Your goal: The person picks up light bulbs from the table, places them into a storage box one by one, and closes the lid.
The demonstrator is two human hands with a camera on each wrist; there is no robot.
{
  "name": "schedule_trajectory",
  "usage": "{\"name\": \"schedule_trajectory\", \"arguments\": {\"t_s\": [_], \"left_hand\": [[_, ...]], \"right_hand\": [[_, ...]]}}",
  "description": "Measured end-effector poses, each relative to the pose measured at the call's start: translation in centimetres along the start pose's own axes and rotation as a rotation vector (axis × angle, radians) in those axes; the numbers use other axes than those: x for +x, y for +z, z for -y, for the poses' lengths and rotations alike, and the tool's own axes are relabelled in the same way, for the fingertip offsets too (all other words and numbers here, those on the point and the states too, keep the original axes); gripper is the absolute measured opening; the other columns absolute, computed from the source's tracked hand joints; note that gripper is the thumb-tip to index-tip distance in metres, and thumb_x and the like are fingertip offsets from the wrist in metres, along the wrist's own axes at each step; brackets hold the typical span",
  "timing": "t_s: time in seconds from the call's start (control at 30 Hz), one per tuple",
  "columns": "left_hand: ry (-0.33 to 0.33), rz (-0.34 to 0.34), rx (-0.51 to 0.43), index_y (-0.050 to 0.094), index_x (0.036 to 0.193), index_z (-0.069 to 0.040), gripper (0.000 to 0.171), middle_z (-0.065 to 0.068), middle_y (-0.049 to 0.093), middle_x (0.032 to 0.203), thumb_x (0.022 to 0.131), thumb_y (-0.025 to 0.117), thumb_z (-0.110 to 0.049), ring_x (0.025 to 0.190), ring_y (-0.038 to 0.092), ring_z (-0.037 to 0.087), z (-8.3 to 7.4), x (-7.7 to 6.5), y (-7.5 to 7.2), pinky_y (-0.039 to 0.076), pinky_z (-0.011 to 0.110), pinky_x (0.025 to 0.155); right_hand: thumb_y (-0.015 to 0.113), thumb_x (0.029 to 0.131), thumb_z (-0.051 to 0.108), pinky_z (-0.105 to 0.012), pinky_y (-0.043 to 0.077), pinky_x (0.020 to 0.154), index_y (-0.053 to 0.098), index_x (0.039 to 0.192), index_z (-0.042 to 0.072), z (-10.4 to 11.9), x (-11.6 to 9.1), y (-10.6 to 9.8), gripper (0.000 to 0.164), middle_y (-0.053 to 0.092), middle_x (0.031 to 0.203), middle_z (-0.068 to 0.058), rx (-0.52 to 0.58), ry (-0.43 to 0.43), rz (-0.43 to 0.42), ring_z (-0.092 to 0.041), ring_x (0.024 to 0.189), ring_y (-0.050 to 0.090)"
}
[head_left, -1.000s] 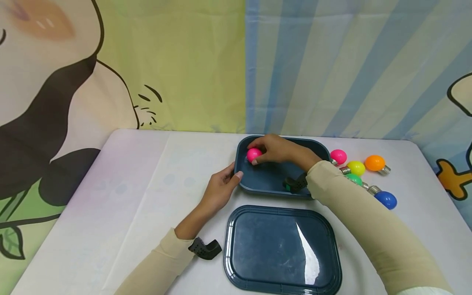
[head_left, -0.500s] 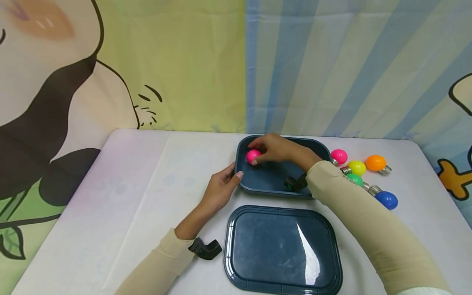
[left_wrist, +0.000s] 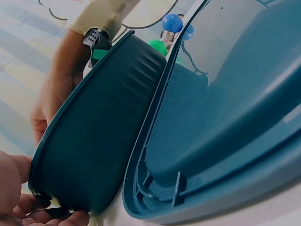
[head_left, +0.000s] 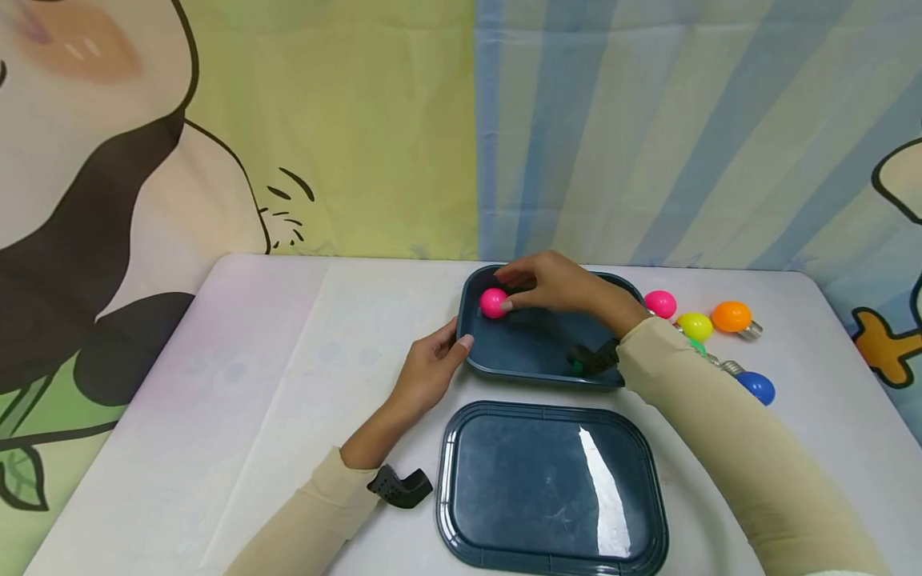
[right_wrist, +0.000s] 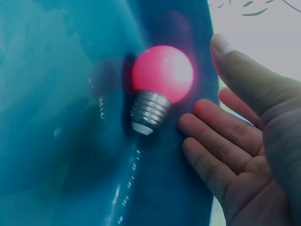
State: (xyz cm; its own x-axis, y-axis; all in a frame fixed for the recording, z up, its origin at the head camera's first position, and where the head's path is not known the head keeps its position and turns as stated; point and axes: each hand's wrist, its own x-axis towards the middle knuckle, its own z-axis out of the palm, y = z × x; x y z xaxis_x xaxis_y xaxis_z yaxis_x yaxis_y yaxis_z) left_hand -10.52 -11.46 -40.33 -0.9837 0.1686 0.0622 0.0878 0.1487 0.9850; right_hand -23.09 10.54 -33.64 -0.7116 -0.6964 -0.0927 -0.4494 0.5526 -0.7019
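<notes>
A pink light bulb [head_left: 493,303] lies in the left end of a dark blue plastic container [head_left: 533,373]. Its silver screw base shows in the right wrist view, where the bulb [right_wrist: 162,73] lies against the container's wall. My right hand [head_left: 553,282] is over the container, just right of the bulb. Its fingers [right_wrist: 214,134] are spread and apart from the bulb in the right wrist view. My left hand [head_left: 425,370] grips the container's left front corner, thumb at the rim. In the left wrist view the left fingers [left_wrist: 75,219] curl under that corner.
A dark blue lid [head_left: 551,484] lies flat in front of the container. Right of the container are more bulbs: pink [head_left: 660,303], yellow [head_left: 695,326], orange [head_left: 731,317], blue [head_left: 756,387] and a partly hidden green bulb [left_wrist: 159,46]. A printed curtain [head_left: 612,136] hangs behind the white table [head_left: 288,336].
My right hand's fingers have come off the pink bulb, and the hand has shifted slightly right. The bulb stays in the container's left end. My left hand has not moved.
</notes>
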Motion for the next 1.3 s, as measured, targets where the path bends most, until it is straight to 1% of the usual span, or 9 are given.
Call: {"name": "schedule_trajectory", "arguments": {"t_s": [0.13, 0.27, 0.4, 0.57, 0.63, 0.73, 0.93, 1.13, 1.3], "left_hand": [[-0.006, -0.008, 0.007, 0.041, 0.145, 0.002, 0.055, 0.015, 0.045, 0.145, 0.101, 0.056, -0.026, 0.132, 0.045, 0.022, 0.1, 0.0, -0.1, 0.042, 0.028, 0.101], [-0.005, -0.013, 0.013, 0.04, 0.145, 0.003, 0.056, 0.016, 0.044, 0.145, 0.101, 0.057, -0.028, 0.133, 0.043, 0.023, 0.2, 0.1, -0.3, 0.041, 0.03, 0.102], [-0.021, -0.007, 0.01, 0.039, 0.145, 0.004, 0.055, 0.017, 0.043, 0.146, 0.101, 0.056, -0.025, 0.134, 0.041, 0.025, -0.1, 0.0, -0.3, 0.04, 0.032, 0.104], [-0.029, -0.002, 0.006, 0.038, 0.145, 0.004, 0.055, 0.018, 0.042, 0.146, 0.101, 0.056, -0.024, 0.134, 0.041, 0.025, -0.2, 0.1, -0.3, 0.04, 0.031, 0.103], [-0.019, -0.006, 0.005, 0.04, 0.145, 0.003, 0.056, 0.016, 0.043, 0.146, 0.101, 0.056, -0.026, 0.133, 0.042, 0.023, 0.2, 0.2, -0.2, 0.041, 0.029, 0.102], [-0.013, -0.01, 0.007, 0.04, 0.145, 0.002, 0.056, 0.015, 0.044, 0.146, 0.101, 0.057, -0.027, 0.133, 0.043, 0.02, 0.1, 0.2, -0.2, 0.041, 0.028, 0.102], [-0.014, -0.016, -0.001, 0.04, 0.145, 0.004, 0.056, 0.015, 0.044, 0.145, 0.101, 0.056, -0.027, 0.133, 0.043, 0.021, 0.2, 0.1, -0.5, 0.041, 0.027, 0.102], [-0.027, -0.023, -0.015, 0.041, 0.145, 0.003, 0.055, 0.014, 0.045, 0.145, 0.101, 0.057, -0.026, 0.132, 0.043, 0.019, 0.3, 0.0, -0.9, 0.041, 0.027, 0.102], [-0.053, -0.019, -0.006, 0.039, 0.145, 0.003, 0.054, 0.014, 0.043, 0.146, 0.101, 0.056, -0.023, 0.133, 0.043, 0.02, 0.3, 0.0, -1.1, 0.041, 0.028, 0.102]], "right_hand": [[0.078, 0.085, 0.021, -0.04, 0.049, 0.098, 0.058, 0.132, -0.002, -0.3, -0.5, -0.6, 0.056, 0.062, 0.127, -0.015, 0.021, 0.016, -0.031, -0.028, 0.117, 0.059], [0.078, 0.085, 0.022, -0.042, 0.048, 0.099, 0.058, 0.132, -0.003, -0.5, -1.1, -1.0, 0.057, 0.061, 0.127, -0.017, 0.035, 0.02, -0.05, -0.029, 0.117, 0.059], [0.077, 0.085, 0.02, -0.042, 0.048, 0.098, 0.059, 0.131, -0.002, -0.6, -1.8, -1.1, 0.055, 0.062, 0.127, -0.016, 0.009, 0.035, -0.081, -0.028, 0.117, 0.059], [0.076, 0.087, 0.021, -0.043, 0.047, 0.099, 0.059, 0.133, 0.002, -0.7, -3.6, -1.6, 0.053, 0.061, 0.129, -0.012, -0.01, 0.071, -0.115, -0.026, 0.118, 0.058], [0.076, 0.087, 0.023, -0.044, 0.047, 0.099, 0.059, 0.133, 0.003, -0.8, -4.5, -1.9, 0.053, 0.061, 0.129, -0.011, -0.013, 0.081, -0.135, -0.026, 0.118, 0.058], [0.076, 0.086, 0.025, -0.045, 0.048, 0.098, 0.06, 0.133, 0.005, -1.1, -5.8, -2.5, 0.053, 0.062, 0.128, -0.01, -0.014, 0.089, -0.173, -0.027, 0.117, 0.059], [0.076, 0.086, 0.024, -0.046, 0.048, 0.097, 0.06, 0.133, 0.005, -1.3, -8.4, -3.7, 0.053, 0.062, 0.128, -0.011, -0.015, 0.106, -0.238, -0.028, 0.116, 0.06], [0.075, 0.087, 0.024, -0.043, 0.049, 0.096, 0.058, 0.134, 0.004, -1.5, -10.3, -4.1, 0.054, 0.061, 0.13, -0.013, -0.029, 0.117, -0.259, -0.029, 0.118, 0.058], [0.075, 0.087, 0.026, -0.039, 0.054, 0.089, 0.058, 0.134, 0.006, -1.8, -11.3, -4.2, 0.054, 0.062, 0.129, -0.011, -0.025, 0.155, -0.276, -0.028, 0.117, 0.059]]}}
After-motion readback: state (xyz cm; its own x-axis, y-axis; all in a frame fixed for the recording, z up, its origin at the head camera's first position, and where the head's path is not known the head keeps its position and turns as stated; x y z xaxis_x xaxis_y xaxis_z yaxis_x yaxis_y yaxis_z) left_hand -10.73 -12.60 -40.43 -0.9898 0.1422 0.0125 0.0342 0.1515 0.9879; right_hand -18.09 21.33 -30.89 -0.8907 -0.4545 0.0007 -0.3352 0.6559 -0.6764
